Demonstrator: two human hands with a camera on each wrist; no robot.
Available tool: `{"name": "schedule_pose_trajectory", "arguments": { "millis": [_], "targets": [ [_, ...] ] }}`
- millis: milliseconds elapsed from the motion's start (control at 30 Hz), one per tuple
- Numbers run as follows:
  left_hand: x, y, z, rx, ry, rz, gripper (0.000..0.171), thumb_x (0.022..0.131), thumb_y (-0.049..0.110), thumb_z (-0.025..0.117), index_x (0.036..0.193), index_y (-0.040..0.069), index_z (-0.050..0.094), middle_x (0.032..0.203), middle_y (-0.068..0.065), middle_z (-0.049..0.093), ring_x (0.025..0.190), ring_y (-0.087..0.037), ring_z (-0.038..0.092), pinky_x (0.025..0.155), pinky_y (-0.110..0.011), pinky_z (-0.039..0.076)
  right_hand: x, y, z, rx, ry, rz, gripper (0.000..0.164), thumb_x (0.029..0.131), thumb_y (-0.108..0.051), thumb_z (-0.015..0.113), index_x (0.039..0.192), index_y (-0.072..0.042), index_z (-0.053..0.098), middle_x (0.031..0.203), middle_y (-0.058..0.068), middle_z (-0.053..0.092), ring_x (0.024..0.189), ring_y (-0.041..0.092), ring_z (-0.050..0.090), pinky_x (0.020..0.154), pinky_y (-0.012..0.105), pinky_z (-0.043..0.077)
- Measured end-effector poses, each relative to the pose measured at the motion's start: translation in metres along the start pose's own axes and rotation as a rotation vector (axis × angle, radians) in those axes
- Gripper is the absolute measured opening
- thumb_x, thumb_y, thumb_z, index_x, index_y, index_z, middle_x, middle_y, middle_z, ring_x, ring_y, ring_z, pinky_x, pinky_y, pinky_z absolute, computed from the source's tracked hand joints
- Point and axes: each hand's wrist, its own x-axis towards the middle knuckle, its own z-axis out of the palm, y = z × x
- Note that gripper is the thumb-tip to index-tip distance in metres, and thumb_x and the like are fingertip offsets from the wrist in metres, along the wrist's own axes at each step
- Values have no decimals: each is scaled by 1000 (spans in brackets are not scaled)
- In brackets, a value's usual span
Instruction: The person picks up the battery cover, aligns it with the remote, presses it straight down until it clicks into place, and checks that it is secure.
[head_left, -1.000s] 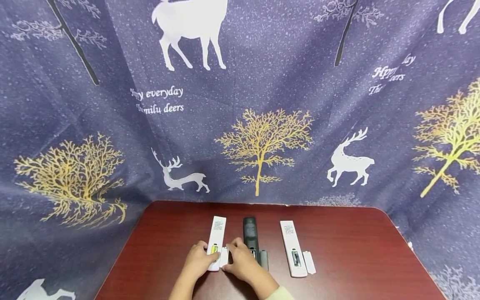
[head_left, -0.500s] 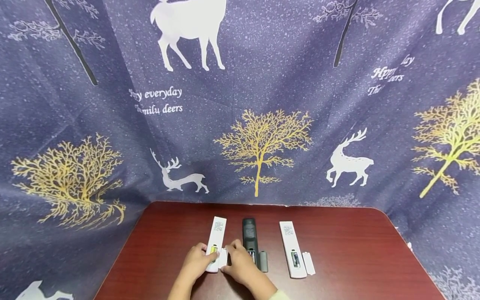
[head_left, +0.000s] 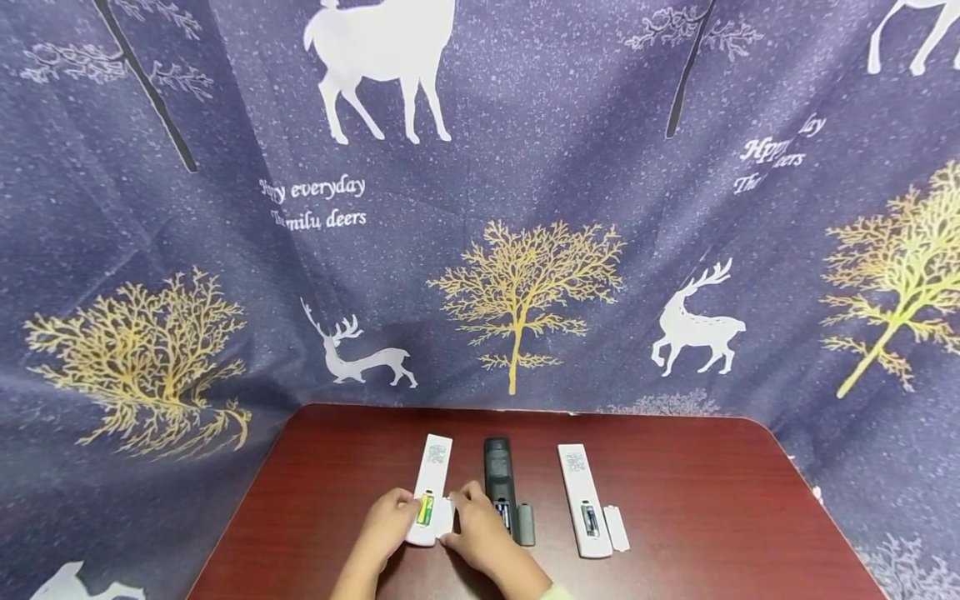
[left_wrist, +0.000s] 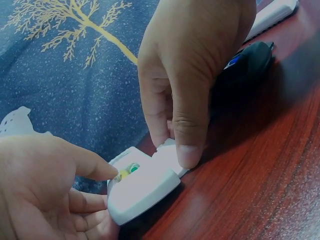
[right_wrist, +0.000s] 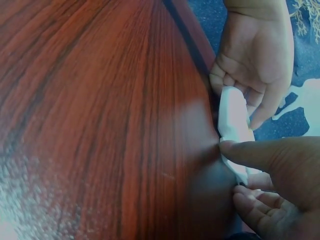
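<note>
A white remote control [head_left: 432,471] lies back up on the table, its battery compartment uncovered and a yellow-green battery [head_left: 425,509] inside. My left hand [head_left: 386,523] holds this remote by its left side, thumb at the compartment's edge and fingers along the flank. Between thumb and fingers, my right hand [head_left: 482,527] pinches a white battery cover [head_left: 445,517] against the remote's right side. The left wrist view shows the cover [left_wrist: 167,157] tilted beside the remote [left_wrist: 142,192]. Just right of my right hand lies a black remote control [head_left: 498,467], partly hidden, with batteries showing in its compartment.
A grey battery cover [head_left: 526,525] lies along the black remote. Farther right is a second white remote control [head_left: 576,471] with a dark battery [head_left: 590,521] in its open compartment and a white cover [head_left: 616,528] beside it. Patterned cloth [head_left: 480,167] hangs behind the reddish table [head_left: 697,492].
My left thumb has drawn back leftward from over the battery compartment to its edge, so more of the battery shows. The right hand keeps its pinch on the cover, almost unmoved.
</note>
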Motion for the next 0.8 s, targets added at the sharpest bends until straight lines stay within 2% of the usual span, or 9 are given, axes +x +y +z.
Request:
{"name": "schedule_pose_trajectory", "arguments": {
  "millis": [367, 600, 800],
  "targets": [
    [-1, 2, -1, -53, -16, -11, 30, 90, 19, 65, 108, -5, 65, 98, -15, 72, 85, -19, 63, 74, -36, 53, 0, -1, 0, -7, -16, 30, 63, 75, -24, 88, 127, 2, 63, 116, 7, 54, 101, 21, 63, 88, 35, 56],
    [0, 0, -2, -117, -34, -25, 27, 91, 18, 65, 107, -5, 64, 100, -16, 71, 84, -17, 63, 73, -32, 52, -1, -4, 0, -11, -7, 41, 59, 76, -24, 88, 125, -2, 62, 113, 7, 55, 99, 21, 63, 87, 36, 57],
    [-1, -2, 0, -182, -48, -28, 30, 93, 16, 65, 110, -8, 61, 97, -17, 71, 80, -16, 63, 69, -30, 52, 0, -3, 1, -9, 2, 36, 55, 75, -21, 88, 119, -7, 59, 109, 5, 55, 96, 19, 63, 84, 35, 57]
  ]
}}
